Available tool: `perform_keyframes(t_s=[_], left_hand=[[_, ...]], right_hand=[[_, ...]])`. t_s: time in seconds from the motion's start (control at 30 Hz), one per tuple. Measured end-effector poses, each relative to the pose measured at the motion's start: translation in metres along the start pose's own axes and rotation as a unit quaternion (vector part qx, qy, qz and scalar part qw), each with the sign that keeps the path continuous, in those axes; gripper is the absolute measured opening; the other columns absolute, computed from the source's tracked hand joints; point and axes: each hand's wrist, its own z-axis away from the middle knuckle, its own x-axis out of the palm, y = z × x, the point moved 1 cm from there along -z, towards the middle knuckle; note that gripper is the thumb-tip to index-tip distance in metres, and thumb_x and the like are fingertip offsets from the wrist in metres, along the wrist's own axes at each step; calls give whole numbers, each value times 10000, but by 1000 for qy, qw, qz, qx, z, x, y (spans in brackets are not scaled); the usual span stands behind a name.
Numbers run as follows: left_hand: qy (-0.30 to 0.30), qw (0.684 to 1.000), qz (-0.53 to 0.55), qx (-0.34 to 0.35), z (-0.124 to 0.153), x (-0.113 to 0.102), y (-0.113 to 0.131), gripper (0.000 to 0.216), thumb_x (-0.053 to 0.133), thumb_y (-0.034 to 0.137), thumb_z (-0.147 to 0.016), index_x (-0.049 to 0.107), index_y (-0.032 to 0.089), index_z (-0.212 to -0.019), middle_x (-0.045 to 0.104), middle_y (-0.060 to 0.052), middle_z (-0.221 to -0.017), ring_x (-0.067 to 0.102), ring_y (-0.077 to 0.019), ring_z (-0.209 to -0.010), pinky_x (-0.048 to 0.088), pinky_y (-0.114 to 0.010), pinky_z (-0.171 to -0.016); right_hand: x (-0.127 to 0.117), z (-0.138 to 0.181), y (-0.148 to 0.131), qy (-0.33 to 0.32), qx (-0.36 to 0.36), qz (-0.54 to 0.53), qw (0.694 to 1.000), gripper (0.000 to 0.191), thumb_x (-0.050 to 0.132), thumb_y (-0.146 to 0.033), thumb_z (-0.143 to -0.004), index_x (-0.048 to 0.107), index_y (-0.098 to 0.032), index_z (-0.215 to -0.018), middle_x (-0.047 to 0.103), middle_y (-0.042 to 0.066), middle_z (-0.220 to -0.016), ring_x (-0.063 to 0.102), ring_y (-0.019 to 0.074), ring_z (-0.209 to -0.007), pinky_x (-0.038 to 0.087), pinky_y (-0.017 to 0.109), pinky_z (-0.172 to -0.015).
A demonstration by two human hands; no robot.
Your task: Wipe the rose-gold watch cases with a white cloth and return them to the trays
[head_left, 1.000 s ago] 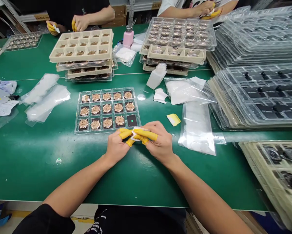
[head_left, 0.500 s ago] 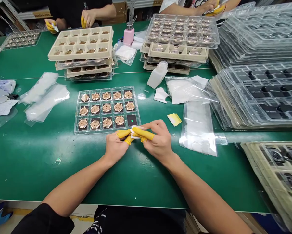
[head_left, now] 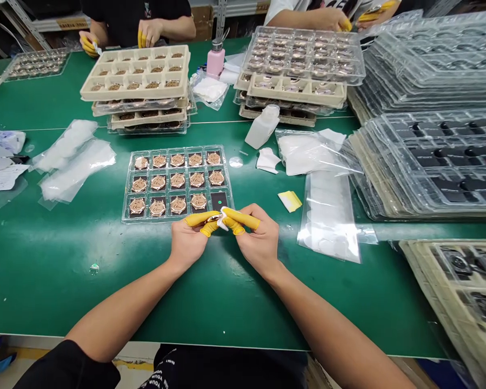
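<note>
Closest to us, our left hand (head_left: 188, 243) and right hand (head_left: 259, 237) come together above the green worktop (head_left: 44, 281), fingertips meeting as they pinch a small white wipe (head_left: 225, 220) around a small shiny metal piece (head_left: 215, 218), too small to make out further. Yellow finger cots (head_left: 243, 218) cover the fingers doing the pinching. Our hands sit at the lower right corner of a clear plastic tray (head_left: 173, 148), which holds fourteen round rose-gold metal parts (head_left: 177, 160) on dark pads in three rows, and one dark pad (head_left: 219, 201) in the bottom row is bare. To our right lie a yellow-and-white folded slip (head_left: 290, 201) and a clear sleeve of white film (head_left: 327, 216), with stacks of clear trays (head_left: 429, 162) beyond them. Clear bags of white film (head_left: 76, 162) lie to our left. Further ahead stand a white plastic bottle (head_left: 262, 127), stacked beige pulp trays (head_left: 135, 73) and a pink pump bottle (head_left: 215, 59). At the far edge, two co-workers' hands (head_left: 145, 32) work with yellow finger cots of their own.
</note>
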Motion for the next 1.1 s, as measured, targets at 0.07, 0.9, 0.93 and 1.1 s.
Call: perform_keyframes(t_s=[0.07,0.9,0.93,1.1], left_hand=[[-22,999,-24,15,-1,-1,-1,201,798,210,-730,835,208,-927,815,-47,-939,766,-216,-880,614,-312,-817],[-16,994,102,-23,-17,-4,0,259,908,298,-656,779,182,-848,793,-53,-928,752,-193,-900,621,-351,-898],[-27,994,102,-23,-18,-4,1,259,906,304,-662,776,183,-850,792,-54,-929,753,-196,-903,621,-356,-899],[-69,993,94,-24,-19,-4,0,308,906,352,-667,772,185,-888,787,-63,-944,748,-205,-903,617,-368,-899]], right_hand=[[0,1,-2,-14,-35,11,999,232,660,-104,-828,790,-260,-940,642,-7,-776,609,113,-680,502,253,-583],[-12,3,1,29,-102,210,972,351,576,3,-797,752,-248,-966,686,16,-825,570,151,-709,414,322,-631],[-12,4,2,32,-73,169,982,336,597,-31,-827,756,-266,-1008,688,18,-851,603,161,-750,445,324,-642],[-7,3,5,-2,-15,59,998,250,647,-142,-884,774,-296,-1035,712,20,-935,666,164,-816,533,330,-685]])
